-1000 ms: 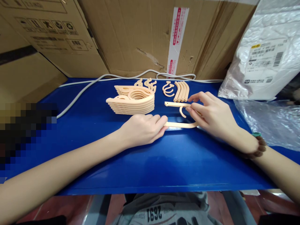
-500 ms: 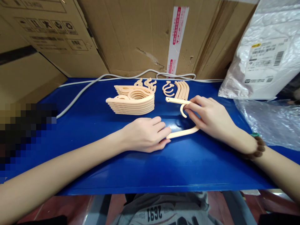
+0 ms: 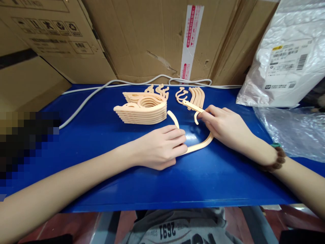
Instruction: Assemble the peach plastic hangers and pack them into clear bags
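A cream plastic folding clothes hanger (image 3: pixel 201 145) lies between my hands, low over the table. My left hand (image 3: pixel 162 147) is closed around its left part, and a curved piece (image 3: pixel 174 118) sticks up past those fingers towards the stack. The fingertips themselves are mostly hidden. My right hand (image 3: pixel 223 127) pinches the hanger's other side, where a straight arm end (image 3: pixel 192 105) and a small hook (image 3: pixel 196 118) poke out. Left of centre, a neat stack of cream hanger parts (image 3: pixel 143 115) stands behind my left hand.
Loose hooks (image 3: pixel 180 96) and several curved arms (image 3: pixel 197 96) lie at the back, with more small pieces (image 3: pixel 162 91) behind the stack. A white cable (image 3: pixel 87 110) crosses the blue table (image 3: pixel 152 189). Cardboard boxes (image 3: pixel 139 40) wall the back; a plastic mailer (image 3: pixel 274 71) leans right.
A curved piece now shows above my left hand, which has turned slightly. The straight arm end at my right hand has tilted up and away, reaching over the loose parts.
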### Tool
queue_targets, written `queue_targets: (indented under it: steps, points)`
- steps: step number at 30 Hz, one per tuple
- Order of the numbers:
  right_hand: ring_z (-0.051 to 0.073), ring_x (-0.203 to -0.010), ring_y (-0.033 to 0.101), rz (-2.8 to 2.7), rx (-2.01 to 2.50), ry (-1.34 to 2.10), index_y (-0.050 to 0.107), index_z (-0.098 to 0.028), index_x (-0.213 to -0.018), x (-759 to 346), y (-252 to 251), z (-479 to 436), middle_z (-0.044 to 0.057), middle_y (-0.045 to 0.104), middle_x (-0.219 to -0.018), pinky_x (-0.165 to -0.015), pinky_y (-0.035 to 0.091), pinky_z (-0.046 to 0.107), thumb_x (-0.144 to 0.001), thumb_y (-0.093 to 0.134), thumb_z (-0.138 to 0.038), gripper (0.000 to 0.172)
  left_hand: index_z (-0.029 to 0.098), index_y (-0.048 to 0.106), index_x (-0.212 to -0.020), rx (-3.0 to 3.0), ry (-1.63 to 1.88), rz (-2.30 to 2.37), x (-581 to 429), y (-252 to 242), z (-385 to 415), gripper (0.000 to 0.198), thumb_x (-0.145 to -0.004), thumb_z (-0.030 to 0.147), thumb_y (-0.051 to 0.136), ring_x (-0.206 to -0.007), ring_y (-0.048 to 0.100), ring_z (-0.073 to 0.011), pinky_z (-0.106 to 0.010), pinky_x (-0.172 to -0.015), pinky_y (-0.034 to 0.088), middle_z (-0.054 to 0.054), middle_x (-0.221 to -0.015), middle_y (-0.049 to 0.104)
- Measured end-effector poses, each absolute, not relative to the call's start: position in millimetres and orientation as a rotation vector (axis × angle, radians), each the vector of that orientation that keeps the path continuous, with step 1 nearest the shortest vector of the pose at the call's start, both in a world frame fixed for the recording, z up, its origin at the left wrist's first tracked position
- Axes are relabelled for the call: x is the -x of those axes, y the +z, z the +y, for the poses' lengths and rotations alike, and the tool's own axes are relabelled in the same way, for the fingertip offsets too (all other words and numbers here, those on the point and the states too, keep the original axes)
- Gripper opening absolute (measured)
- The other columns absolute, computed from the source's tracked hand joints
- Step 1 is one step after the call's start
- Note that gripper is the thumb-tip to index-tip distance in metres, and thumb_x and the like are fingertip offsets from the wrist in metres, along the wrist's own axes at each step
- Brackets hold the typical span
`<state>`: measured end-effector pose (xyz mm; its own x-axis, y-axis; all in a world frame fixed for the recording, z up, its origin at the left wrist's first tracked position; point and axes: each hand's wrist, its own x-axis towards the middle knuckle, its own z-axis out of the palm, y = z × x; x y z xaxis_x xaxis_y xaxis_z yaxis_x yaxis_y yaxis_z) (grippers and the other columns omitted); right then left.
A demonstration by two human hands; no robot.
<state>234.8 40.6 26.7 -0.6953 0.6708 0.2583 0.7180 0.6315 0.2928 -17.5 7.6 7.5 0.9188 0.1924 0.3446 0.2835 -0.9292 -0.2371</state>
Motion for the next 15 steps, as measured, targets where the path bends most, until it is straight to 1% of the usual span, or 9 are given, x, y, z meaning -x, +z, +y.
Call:
queue_targets:
  steps: [3, 8, 11, 15]
  points:
    - [0.017, -0.065, 0.049, -2.722, 1.199, -0.615, 0.063, -0.018, -0.107, -234.9, 27.4, 41.7, 0.007, 0.063, -0.092, -0.065, 0.033, 0.031, -0.096, 0.042, -0.017, 0.023, 0.014, 0.064, -0.098, 2.758, -0.497, -0.376, 18.2, 6.3, 7.8, 0.014, -0.087, 0.015, 0.055, -0.109, 0.06, -0.0259, -0.039, -0.097, 0.046, -0.011, -0.104, 0.068]
    - [0.017, -0.064, 0.052, -2.727, 1.268, -0.625, 0.062, -0.017, -0.106, -233.6, 26.7, 42.8, 0.007, 0.062, -0.087, -0.06, 0.032, 0.03, -0.098, 0.04, -0.021, 0.024, 0.015, 0.065, -0.096, 2.725, -0.614, -0.362, 18.9, 3.7, 9.4, 0.014, -0.092, 0.008, 0.053, -0.118, 0.059, -0.0242, -0.037, -0.095, 0.049, -0.013, -0.119, 0.066]
    - [0.017, -0.064, 0.052, -2.719, 1.275, -0.669, 0.061, -0.017, -0.105, -233.6, 25.2, 42.9, 0.007, 0.062, -0.086, -0.059, 0.031, 0.031, -0.099, 0.038, -0.024, 0.025, 0.015, 0.066, -0.094, 2.698, -0.655, -0.388, 19.9, 1.5, 11.7, 0.015, -0.094, 0.008, 0.052, -0.115, 0.06, -0.0236, -0.035, -0.092, 0.05, -0.013, -0.118, 0.066]
    - [0.018, -0.064, 0.053, -2.717, 1.273, -0.691, 0.06, -0.017, -0.105, -235.2, 23.1, 43.8, 0.006, 0.061, -0.085, -0.062, 0.032, 0.031, -0.099, 0.041, -0.027, 0.023, 0.016, 0.066, -0.094, 2.73, -0.659, -0.497, 22.3, -2.8, 16.7, 0.023, -0.101, 0.015, 0.044, -0.107, 0.061, -0.0206, -0.031, -0.087, 0.05, -0.01, -0.116, 0.067]
